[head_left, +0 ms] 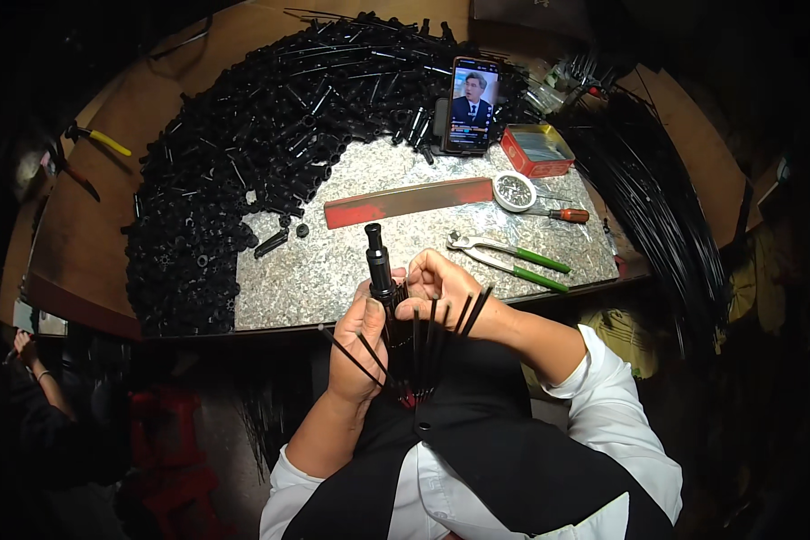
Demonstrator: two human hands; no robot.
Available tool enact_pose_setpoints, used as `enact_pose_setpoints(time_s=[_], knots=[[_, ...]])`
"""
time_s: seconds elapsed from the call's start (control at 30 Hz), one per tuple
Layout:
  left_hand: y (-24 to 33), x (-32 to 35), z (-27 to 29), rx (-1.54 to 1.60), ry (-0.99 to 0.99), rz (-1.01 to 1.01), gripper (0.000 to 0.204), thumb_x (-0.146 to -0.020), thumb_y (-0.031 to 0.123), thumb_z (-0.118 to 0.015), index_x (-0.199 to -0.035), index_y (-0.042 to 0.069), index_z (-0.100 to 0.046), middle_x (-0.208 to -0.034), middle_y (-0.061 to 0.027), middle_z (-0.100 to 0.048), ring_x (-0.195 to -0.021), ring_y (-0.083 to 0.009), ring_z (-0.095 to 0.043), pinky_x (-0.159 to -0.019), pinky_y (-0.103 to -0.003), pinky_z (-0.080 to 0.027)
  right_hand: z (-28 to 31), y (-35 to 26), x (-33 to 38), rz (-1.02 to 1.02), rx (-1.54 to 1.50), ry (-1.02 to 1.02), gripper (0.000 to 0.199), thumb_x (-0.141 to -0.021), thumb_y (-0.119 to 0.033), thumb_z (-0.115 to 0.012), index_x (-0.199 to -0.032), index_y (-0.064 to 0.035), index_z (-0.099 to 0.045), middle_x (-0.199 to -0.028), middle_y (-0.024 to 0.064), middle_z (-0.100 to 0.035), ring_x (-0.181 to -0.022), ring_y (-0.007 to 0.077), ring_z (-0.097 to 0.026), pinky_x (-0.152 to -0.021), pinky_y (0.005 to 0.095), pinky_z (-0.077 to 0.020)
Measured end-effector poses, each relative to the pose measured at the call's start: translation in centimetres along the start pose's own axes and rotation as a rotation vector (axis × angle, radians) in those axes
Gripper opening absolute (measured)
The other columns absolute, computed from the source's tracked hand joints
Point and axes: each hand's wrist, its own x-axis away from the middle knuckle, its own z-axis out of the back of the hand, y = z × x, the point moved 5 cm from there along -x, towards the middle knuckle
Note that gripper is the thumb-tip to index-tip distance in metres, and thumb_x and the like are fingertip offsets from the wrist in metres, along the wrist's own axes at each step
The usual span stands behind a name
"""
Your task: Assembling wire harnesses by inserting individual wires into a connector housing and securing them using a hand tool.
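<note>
In front of my body I hold up a black tubular umbrella runner (380, 261), its narrow end pointing away from me. Thin black ribs (430, 337) fan out below it toward my lap. My left hand (358, 355) is closed around the lower part of the runner, thumb along its side. Close on its right is my right hand (445, 283), with curled fingers and the thumb against the bunch of ribs. What lies between those right fingertips is hidden.
A huge pile of black tubular parts (243, 144) covers the table's left and back. On the speckled board lie a red-brown bar (409, 200), green-handled nippers (513, 261), a screwdriver (567, 215), a white dish (515, 205), a red tin (540, 166) and a phone (466, 135). Long black rods (648, 198) lie right. Another person's hand (27, 349) shows far left.
</note>
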Motion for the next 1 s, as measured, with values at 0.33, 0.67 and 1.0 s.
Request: enact_pose_setpoints(time_s=[0.33, 0.67, 1.0], knots=[[0.5, 0.4, 0.4, 0.134, -0.005, 0.064, 0.045, -0.092, 0.019, -0.053, -0.129, -0.006, -0.044, -0.14, -0.0183, -0.037, -0.131, -0.0304, -0.036, -0.108, -0.04, -0.032, -3.6, -0.7, 1.3, -0.115, -0.086, 0.003, 0.027, -0.094, -0.02, -0.057, -0.071, -0.007, -0.048, -0.056, -0.0032, -0.046, -0.043, 0.0038, -0.043, -0.038, 0.0195, -0.0337], [0.2, 0.4, 2.0, 0.323, -0.01, 0.094, 0.039, -0.092, 0.017, -0.048, -0.121, -0.009, -0.047, -0.132, -0.0237, -0.043, -0.106, -0.0334, -0.058, -0.074, -0.044, -0.059, -4.5, -0.5, 1.1, -0.043, -0.121, -0.03, 0.033, -0.096, -0.028, -0.052, -0.072, -0.0057, -0.05, -0.058, -0.0008, -0.049, -0.041, 0.0069, -0.048, -0.038, 0.0207, -0.0363], [0.9, 0.1, 1.1, 0.343, -0.21, 0.097, 0.033, -0.092, 0.009, -0.048, -0.121, -0.007, -0.05, -0.138, -0.0239, -0.037, -0.107, -0.0334, -0.058, -0.07, -0.047, -0.059, -4.4, -0.9, 1.2, -0.069, -0.132, -0.054, 0.033, -0.095, -0.028, -0.054, -0.071, -0.0055, -0.051, -0.057, -0.0009, -0.048, -0.043, 0.007, -0.047, -0.039, 0.0209, -0.0366]])
